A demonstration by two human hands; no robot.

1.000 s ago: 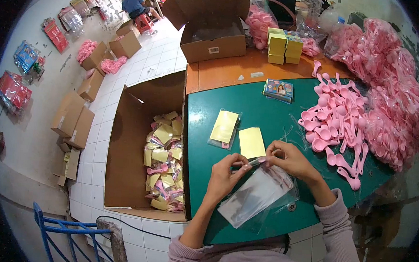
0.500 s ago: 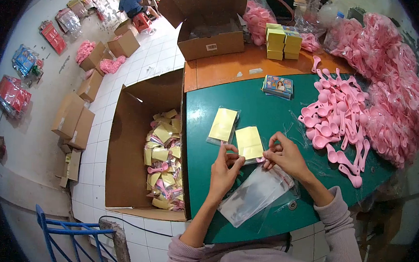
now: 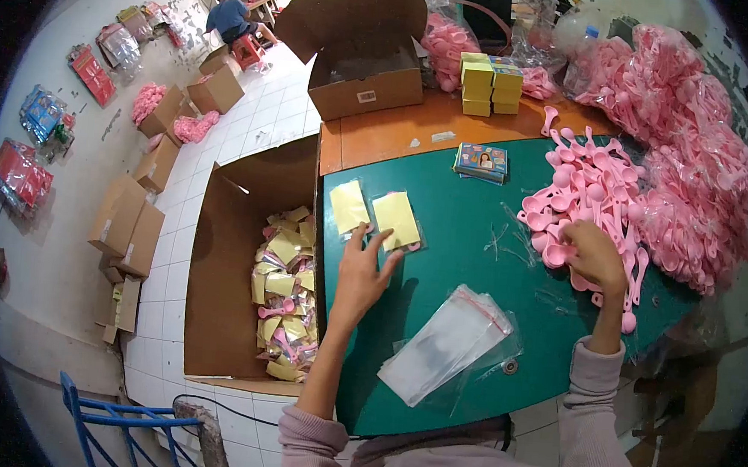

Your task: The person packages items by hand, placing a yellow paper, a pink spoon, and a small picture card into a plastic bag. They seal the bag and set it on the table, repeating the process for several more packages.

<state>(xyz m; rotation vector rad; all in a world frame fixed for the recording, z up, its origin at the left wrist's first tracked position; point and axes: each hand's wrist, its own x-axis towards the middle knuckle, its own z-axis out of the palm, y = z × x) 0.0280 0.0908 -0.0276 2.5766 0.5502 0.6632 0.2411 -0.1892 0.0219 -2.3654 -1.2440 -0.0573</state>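
My left hand (image 3: 365,267) has its fingers spread, the tips at the lower edges of two plastic packets with yellow cards, one packet (image 3: 349,206) on the left and the other (image 3: 398,221) beside it. My right hand (image 3: 594,251) reaches into the pile of pink spoons (image 3: 584,183); its fingertips are partly hidden, so any grip cannot be made out. A stack of clear plastic bags (image 3: 448,345) lies on the green table top (image 3: 441,263) between my forearms.
A large cardboard box (image 3: 252,200) of filled packets stands left of the table. Picture cards (image 3: 481,161), yellow card stacks (image 3: 491,85), an open carton (image 3: 366,83) and bagged pink spoons (image 3: 700,159) are farther back. A person (image 3: 230,17) sits in the distance.
My left hand has shifted left with the right-hand packet, now beside the other one, which also lies farther left. My right hand has left the packet and moved to the spoon pile.
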